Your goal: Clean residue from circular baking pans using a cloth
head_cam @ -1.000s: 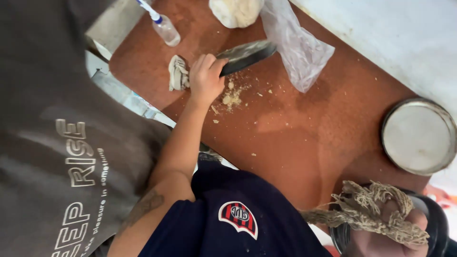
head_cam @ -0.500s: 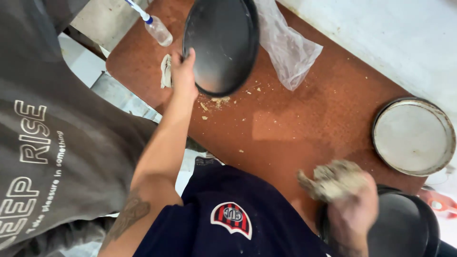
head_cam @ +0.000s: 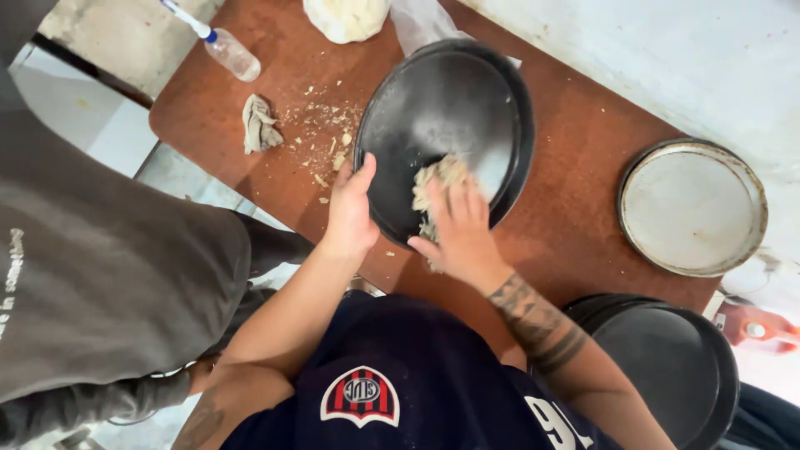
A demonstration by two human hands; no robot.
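— Where is the pan we have in hand?
— The round dark pan [head_cam: 454, 125] sits tilted on the brown bench [head_cam: 583, 167], straight ahead of both hands. Our left hand [head_cam: 350, 212] grips its near-left rim, thumb over the edge and fingers hidden beneath. Our right hand [head_cam: 458, 229] presses a frayed pale rag [head_cam: 437, 179] flat against the pan's inside, fingers spread over the cloth.

— What lies around us?
— Just left of our left hand, crumbs [head_cam: 325, 142] are scattered on the bench, and beyond them a small crumpled rag [head_cam: 260, 123]. Farther off in that direction a clear plastic bottle [head_cam: 227, 50] lies on its side near the bench's corner. Past the pan, away from our hands, there is a whitish lump [head_cam: 346, 17] and a clear plastic bag [head_cam: 425, 25], the bag partly hidden behind the pan's far rim. Well to the right of our right hand a pale round tin [head_cam: 692, 207] lies flat. Near our right forearm a stack of dark pans [head_cam: 667, 367] stands at the bench's edge.

— Anyone in the way?
— A person in a grey shirt [head_cam: 108, 283] stands close beside our left arm.
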